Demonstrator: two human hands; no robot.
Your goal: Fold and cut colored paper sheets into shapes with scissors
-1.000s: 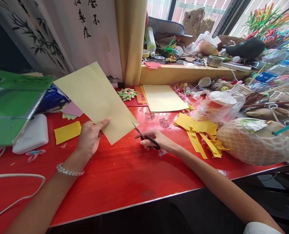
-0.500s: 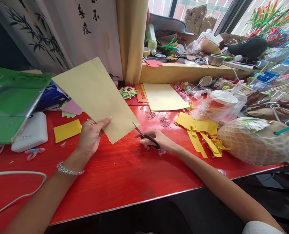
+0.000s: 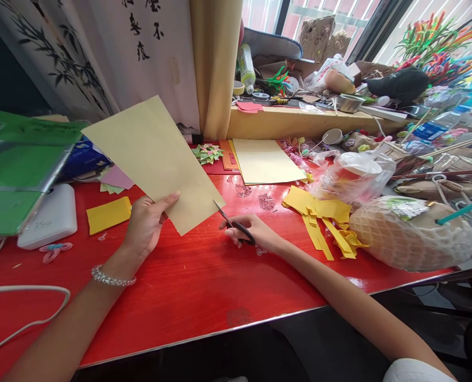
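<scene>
- My left hand pinches the pale yellow sheet between thumb and fingers, above the red table.
- My right hand has its fingers curled around the scissors, blades at the sheet's right corner.
- Yellow paper strips lie right of that hand.

Since a second ago, the cream sheet of paper has risen slightly at its far end, its left corner edging farther left. The right hand and the scissors have crept slightly left, handles nearer the sheet. The view itself drifts a little, bringing the net-wrapped object farther left.
</scene>
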